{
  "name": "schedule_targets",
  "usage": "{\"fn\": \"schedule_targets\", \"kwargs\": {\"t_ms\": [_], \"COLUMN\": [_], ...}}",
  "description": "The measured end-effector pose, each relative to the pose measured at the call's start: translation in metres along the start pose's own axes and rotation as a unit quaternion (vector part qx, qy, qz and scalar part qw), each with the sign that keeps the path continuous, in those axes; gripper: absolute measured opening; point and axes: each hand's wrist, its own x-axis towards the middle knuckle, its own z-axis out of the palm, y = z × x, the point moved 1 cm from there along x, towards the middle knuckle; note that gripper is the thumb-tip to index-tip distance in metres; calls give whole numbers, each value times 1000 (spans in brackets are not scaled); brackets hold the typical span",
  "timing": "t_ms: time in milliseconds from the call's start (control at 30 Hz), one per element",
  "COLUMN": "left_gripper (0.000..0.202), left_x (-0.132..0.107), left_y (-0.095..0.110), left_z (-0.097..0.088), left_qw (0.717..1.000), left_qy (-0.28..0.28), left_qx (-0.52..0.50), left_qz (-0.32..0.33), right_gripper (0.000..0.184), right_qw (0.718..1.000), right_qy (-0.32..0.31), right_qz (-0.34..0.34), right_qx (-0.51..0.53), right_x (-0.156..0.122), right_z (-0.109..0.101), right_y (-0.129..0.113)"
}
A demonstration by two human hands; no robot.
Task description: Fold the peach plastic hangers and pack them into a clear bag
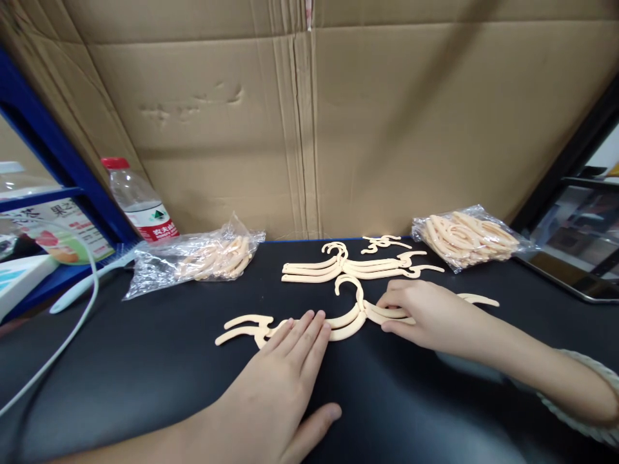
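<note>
Resting left hand (285,377) flat, palm-down, across left arm of near cream hanger (360,308), there on black table (145,361); gripping right arm of it with curled right hand (420,312); spotting more hangers (314,278) just beyond, between left bag (213,258) and right bag (471,238)

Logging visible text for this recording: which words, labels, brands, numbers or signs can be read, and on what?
"农夫山": on the red-capped bottle.
"果": on the printed pack at the left; its other characters are too blurred or hidden to read surely.
</note>
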Motion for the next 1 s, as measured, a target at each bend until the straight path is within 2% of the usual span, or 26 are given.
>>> {"fn": "schedule_targets", "kwargs": {"t_ms": [167, 300, 500, 833, 1000], "left_gripper": [74, 72, 71, 68, 68], "left_x": [-3, 3, 16, 18, 18], "left_y": [0, -3, -15, -23, -23], "left_z": [0, -3, -4, 3, 6], "left_qw": [1000, 1000, 999, 999, 999], "left_qy": [21, 4, -23, 10, 48], "left_qx": [-15, -18, -2, -5, -5], "left_qz": [7, -9, -48, -41, -23], "right_gripper": [16, 12, 17, 16, 25], "right_qw": [1000, 1000, 999, 998, 995], "right_qy": [-12, 4, 42, 55, 99], "right_qz": [-2, -4, -11, -5, -2], "right_qx": [0, 18, -10, -11, 7], "right_x": [-1, 3, 13, 15, 16], "right_z": [-1, 2, 8, 11, 6], "right_y": [-3, 1, 7, 8, 12]}}
